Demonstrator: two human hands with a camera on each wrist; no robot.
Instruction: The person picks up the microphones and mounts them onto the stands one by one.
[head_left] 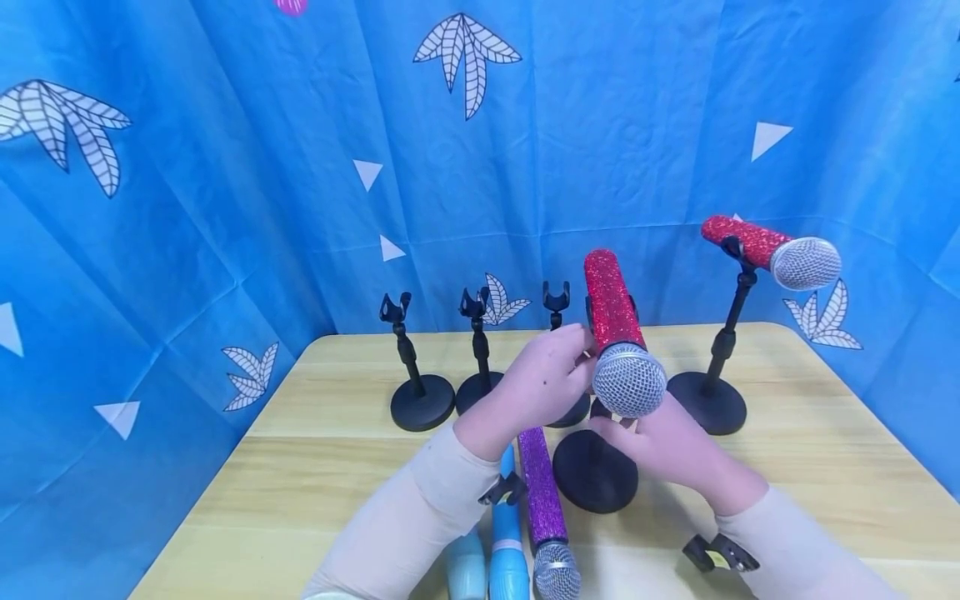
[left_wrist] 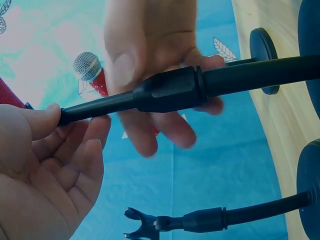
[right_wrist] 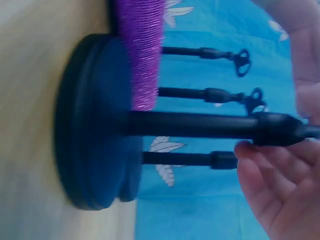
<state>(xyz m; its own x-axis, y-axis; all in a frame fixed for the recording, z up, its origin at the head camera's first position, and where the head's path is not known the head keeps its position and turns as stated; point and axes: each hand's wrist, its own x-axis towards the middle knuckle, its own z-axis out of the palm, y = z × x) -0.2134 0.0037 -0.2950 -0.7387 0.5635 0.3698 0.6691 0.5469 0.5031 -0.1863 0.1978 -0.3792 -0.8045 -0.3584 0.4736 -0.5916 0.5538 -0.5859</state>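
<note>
Above the pale wooden table [head_left: 255, 500], the left hand [head_left: 547, 375] pinches the thin upper stem of a black round-based stand [head_left: 596, 475], whose clip cradles a red glittery microphone with a silver mesh head [head_left: 615, 308]. The right hand [head_left: 671, 442] spreads loose fingers behind the stand's collar (a purple sparkly microphone [head_left: 543, 492], I notice, lies beside the base). Another red microphone [head_left: 757, 244] tops the rightmost black stand [head_left: 723, 342].

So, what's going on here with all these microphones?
Someone's left hand pinches the pole of a black stand, just below the glittery red microphone it carries. Their right hand is at the collar lower down. Another red microphone already sits on its own stand to the right. Three more stands have empty clips, and a purple microphone lies on the table beside two light-blue objects, only partly visible.
</note>
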